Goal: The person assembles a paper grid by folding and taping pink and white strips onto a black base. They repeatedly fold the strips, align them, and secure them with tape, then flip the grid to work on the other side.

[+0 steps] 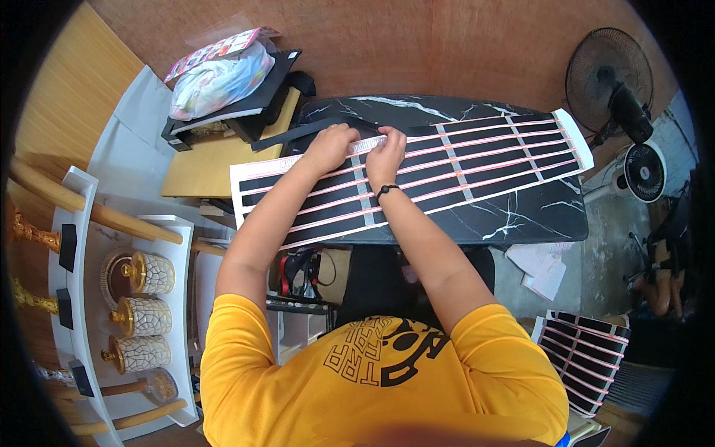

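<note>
Left hand & right hand pinch striped sheet edge.

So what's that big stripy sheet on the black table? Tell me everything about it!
The stripy sheet is long, thin and flat, like flexible film. It has black bands running lengthwise, pinkish-red lines between them, pale cross strips, and a white border. It lies across the black marble-look table, its left end hanging past the table edge. The left hand and right hand both press on its far edge near the middle, pinching a white strip there.
</note>
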